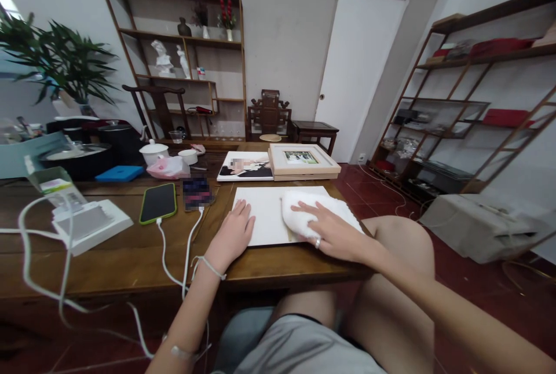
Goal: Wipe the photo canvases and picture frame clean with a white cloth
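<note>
A white rectangular panel (263, 217) lies flat at the table's front edge. My left hand (234, 229) rests on its left side, open, fingers stretched out over the border. On the right half of the panel lies a bunched white towel (343, 212). My right hand (325, 229) holds the towel down against the surface, fingers spread over the cloth. A brownish streak runs along the panel beside the towel's left edge. The towel hides most of the panel's right part.
Behind the panel lie a photo print (245, 167) and a light wooden picture frame (304, 162). To the left are a green-edged phone (158, 203), a second device (196, 193), white cables (189, 246), a white box (93, 226) and a blue case (119, 173).
</note>
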A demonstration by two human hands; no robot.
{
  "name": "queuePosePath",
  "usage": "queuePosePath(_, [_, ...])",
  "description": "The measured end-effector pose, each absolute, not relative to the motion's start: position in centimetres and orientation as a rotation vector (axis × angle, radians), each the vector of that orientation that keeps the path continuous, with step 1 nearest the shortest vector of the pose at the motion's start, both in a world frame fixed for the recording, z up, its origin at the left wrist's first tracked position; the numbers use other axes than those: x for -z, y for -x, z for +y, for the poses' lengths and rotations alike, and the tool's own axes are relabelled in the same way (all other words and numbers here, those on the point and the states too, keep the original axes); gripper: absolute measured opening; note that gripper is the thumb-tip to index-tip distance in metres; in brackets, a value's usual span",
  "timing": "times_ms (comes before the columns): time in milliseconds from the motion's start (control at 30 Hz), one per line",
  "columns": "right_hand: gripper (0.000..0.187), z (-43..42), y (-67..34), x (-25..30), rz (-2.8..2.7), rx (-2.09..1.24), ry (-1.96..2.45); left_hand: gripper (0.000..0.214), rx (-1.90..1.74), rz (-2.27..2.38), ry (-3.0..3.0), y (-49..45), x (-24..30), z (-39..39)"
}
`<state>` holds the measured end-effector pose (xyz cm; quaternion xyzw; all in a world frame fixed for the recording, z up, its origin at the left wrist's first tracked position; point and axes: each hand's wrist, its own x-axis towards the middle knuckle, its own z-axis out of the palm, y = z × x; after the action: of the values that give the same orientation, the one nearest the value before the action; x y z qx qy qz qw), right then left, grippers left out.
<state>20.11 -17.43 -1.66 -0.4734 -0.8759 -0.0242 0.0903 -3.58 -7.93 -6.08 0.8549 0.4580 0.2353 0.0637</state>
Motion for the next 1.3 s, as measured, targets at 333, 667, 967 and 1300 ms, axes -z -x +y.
queuePosePath(333, [0.039, -8.7, -19.9, 1.6, -2.541, -0.011, 1.494, 0.039, -0.709, 1.372, -2.6, 3.8, 6.1, -7.8])
queuePosePath(667, [0.027, -19.3, -17.1, 2.2, -2.599, 0.111, 1.376, 0.04, -0.67, 1.389, -2.619, 3.6, 5.9, -8.1])
queuePosePath(967, [0.037, -15.8, -18.1, 1.5, -2.427, 0.043, 1.501, 0.041, -0.635, 1.398, -2.611, 3.6, 5.9, -8.0])
queuePosePath(1300, [0.043, -7.9, -17.9, 1.8, -2.463, 0.029, 1.568, 0.041, -0.641, 1.373, -2.599, 3.7, 5.6, -8.1])
